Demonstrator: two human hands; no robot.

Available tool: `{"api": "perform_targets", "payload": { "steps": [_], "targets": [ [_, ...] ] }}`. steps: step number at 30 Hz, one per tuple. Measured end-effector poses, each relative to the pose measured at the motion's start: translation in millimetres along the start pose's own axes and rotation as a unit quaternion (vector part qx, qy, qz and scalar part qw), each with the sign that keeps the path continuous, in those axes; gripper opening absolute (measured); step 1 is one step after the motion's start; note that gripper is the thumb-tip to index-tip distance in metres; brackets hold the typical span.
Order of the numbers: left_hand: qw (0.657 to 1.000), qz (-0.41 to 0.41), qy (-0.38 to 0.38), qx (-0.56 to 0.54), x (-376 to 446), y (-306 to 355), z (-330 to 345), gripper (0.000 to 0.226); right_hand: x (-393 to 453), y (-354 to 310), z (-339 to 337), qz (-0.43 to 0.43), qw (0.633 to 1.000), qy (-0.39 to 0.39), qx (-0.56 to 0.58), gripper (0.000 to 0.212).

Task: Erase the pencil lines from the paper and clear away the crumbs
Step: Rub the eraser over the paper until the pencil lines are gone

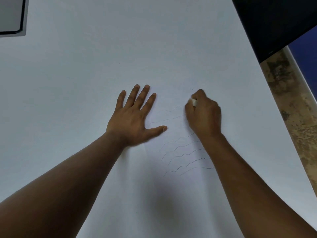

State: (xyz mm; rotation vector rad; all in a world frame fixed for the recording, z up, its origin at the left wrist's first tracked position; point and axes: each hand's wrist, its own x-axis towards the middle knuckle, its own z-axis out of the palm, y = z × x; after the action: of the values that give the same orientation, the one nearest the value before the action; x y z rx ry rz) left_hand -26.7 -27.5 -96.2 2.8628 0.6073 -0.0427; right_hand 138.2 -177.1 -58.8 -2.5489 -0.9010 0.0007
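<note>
The paper [120, 48] is a large white sheet that covers almost the whole work surface, from the near edge of the view to the far edge. No container appears in the head view.

Nearest the viewer, both bare forearms lie over the sheet, the left entering from the lower left and the right from the lower right. Between them, just left of the right forearm, run the pencil lines [185, 155]: several thin wavy strokes stacked one behind another. The right forearm covers their right ends. Farther on, fainter wavy strokes [169, 117] lie between the two hands.

The left hand [133, 117] rests palm down on the paper, fingers straight and spread, thumb pointing right toward the strokes. It grasps nothing.

The right hand [203, 114] is curled into a tight fist and pinches a small white eraser [193, 101] at its far-left side. Only a small part of the eraser shows; it sits at or very near the paper surface, at the right end of the faint strokes.

Just beyond the right hand lies a short dark mark [191, 89]. A smaller dark speck [119, 63] lies farther off, beyond the left hand.

At the far right, a mottled brown surface [291, 107] borders the sheet. A dark panel [277, 21] overlaps the far right corner. A grey, dark-edged object [12, 16] occupies the far left corner.
</note>
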Motion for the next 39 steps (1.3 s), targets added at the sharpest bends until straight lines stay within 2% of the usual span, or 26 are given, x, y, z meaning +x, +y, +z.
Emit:
{"api": "perform_targets", "payload": {
  "steps": [3,5,11,15,19,24,26,28,30,32,37,39],
  "targets": [
    [1.000,-0.001,-0.004,-0.001,0.6,0.8,-0.6,0.106,6.4,5.3,-5.1,0.040,0.999,-0.009,0.013,0.010],
    [1.000,-0.001,-0.003,-0.001,0.5,0.6,-0.7,0.108,1.7,-2.7,-3.5,0.029,0.999,0.000,0.036,0.010],
    [1.000,0.007,-0.003,0.004,-0.2,-0.2,0.6,0.111,-30.8,-50.3,18.4,-0.115,0.990,-0.047,0.068,0.014],
    [1.000,0.014,-0.007,0.012,0.1,-0.7,1.2,0.112,-29.1,-57.5,25.5,-0.151,0.987,-0.057,0.029,0.013],
    [1.000,-0.001,-0.006,-0.003,-0.4,1.9,-0.5,0.115,-7.4,-32.2,14.4,-0.090,0.996,-0.027,-0.008,0.011],
    [1.000,-0.004,-0.011,-0.003,0.4,1.8,-1.6,0.115,3.9,-17.2,3.1,-0.011,1.000,0.001,0.010,0.008],
    [1.000,-0.002,-0.010,-0.002,0.2,1.4,-1.0,0.114,-3.6,-34.6,9.0,-0.022,0.998,-0.007,0.050,0.012],
    [1.000,0.009,-0.008,0.004,-0.4,0.6,-0.1,0.110,-18.4,-56.0,19.0,-0.062,0.993,-0.049,0.083,0.015],
    [1.000,0.018,-0.004,0.003,-1.3,-0.4,0.7,0.106,-31.0,-69.6,26.5,-0.104,0.988,-0.075,0.083,0.015],
    [1.000,0.016,-0.006,0.002,-1.2,-0.4,-0.1,0.109,-29.3,-66.2,25.3,-0.115,0.989,-0.069,0.062,0.014],
    [1.000,-0.004,-0.007,-0.006,-0.5,3.0,-2.1,0.116,-1.5,-15.4,1.9,-0.017,0.999,-0.013,0.026,0.012],
    [1.000,-0.005,-0.009,-0.007,-0.3,2.7,-2.1,0.116,4.4,-3.4,-2.7,0.021,0.999,-0.015,0.032,0.012]
  ]
}}
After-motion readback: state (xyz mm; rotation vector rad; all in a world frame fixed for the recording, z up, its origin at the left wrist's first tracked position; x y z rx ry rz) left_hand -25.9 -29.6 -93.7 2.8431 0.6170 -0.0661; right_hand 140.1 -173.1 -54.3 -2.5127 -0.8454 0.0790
